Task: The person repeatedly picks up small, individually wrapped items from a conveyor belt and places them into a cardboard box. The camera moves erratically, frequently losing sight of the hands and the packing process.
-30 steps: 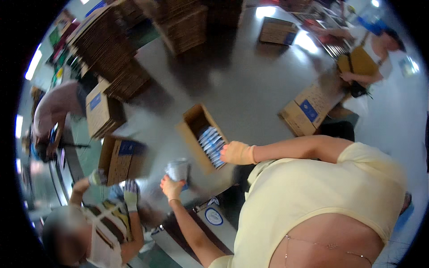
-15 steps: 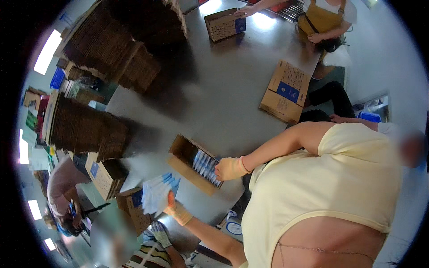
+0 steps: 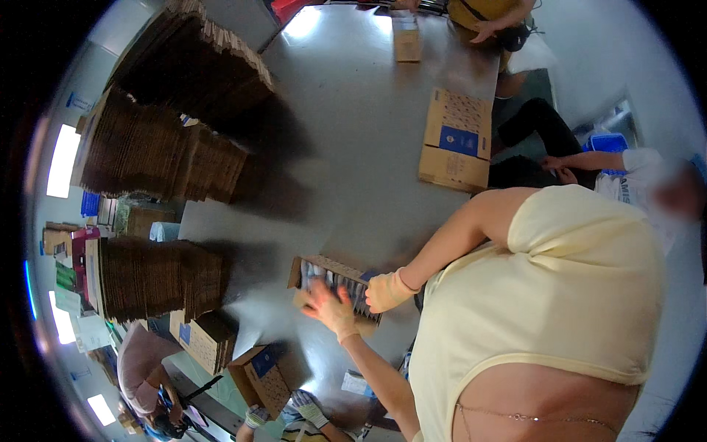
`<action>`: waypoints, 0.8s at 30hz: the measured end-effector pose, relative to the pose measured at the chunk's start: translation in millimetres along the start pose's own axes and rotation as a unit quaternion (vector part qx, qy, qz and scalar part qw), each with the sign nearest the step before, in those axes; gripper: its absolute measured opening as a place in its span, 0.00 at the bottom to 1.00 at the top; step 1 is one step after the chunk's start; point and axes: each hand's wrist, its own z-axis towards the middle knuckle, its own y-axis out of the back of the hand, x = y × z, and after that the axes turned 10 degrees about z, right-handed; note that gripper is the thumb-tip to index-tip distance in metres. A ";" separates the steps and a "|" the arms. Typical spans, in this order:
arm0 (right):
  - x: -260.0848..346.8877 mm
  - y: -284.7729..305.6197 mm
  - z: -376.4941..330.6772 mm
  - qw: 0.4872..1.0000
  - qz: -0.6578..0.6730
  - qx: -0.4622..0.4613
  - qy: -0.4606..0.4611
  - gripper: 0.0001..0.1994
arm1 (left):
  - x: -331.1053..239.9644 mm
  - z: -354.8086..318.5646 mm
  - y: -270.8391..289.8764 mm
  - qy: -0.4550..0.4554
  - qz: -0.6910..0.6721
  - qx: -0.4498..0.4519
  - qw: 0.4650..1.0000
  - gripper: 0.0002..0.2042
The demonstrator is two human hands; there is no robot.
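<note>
An open cardboard box (image 3: 340, 267) stands on the grey metal table in front of me, with a row of white and blue packets (image 3: 355, 293) inside. Over the box's left part is my left hand (image 3: 329, 307), in a light orange glove, its fingers spread and slightly blurred on or just above the packets. It covers part of the contents, and no packet shows in its grasp. My right hand (image 3: 390, 291), gloved too, has its fingers curled over the box's right end.
A flattened printed carton (image 3: 455, 136) lies on the table beyond my right arm. Tall stacks of flat cardboard (image 3: 158, 151) line the left side. A co-worker's gloved hands hold another box (image 3: 264, 381) at the lower left; a small box (image 3: 406, 44) stands far back, near another person.
My left hand has brought a fan of packets from left of the box to over it; they no longer show in that hand. The box has turned slightly. My right hand stays at its end.
</note>
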 end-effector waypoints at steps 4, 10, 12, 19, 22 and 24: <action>-9.3 -3.0 -7.0 0.998 0.019 0.008 -0.065 0.05 | 0.5 21.7 -15.2 -0.019 -0.136 0.043 0.990 0.19; -26.0 8.7 -52.3 0.966 0.147 -0.035 -0.208 0.08 | -10.4 -41.9 21.1 0.220 -0.317 -0.073 0.920 0.14; -43.7 25.1 -87.9 0.955 0.124 -0.023 -0.270 0.09 | -6.7 -85.9 -7.8 0.220 -0.301 -0.044 0.927 0.14; -191.8 108.0 -257.6 0.751 -0.086 -0.190 -0.627 0.10 | -73.9 -87.0 -32.5 0.046 -0.306 0.112 0.944 0.10; -212.8 151.6 -314.2 0.594 -0.172 -0.227 -0.753 0.19 | -112.6 -26.6 -3.7 -0.034 -0.267 0.092 0.959 0.10; -192.2 155.3 -339.9 0.570 -0.092 -0.292 -0.762 0.19 | -144.2 18.5 5.6 -0.072 -0.278 0.090 0.954 0.10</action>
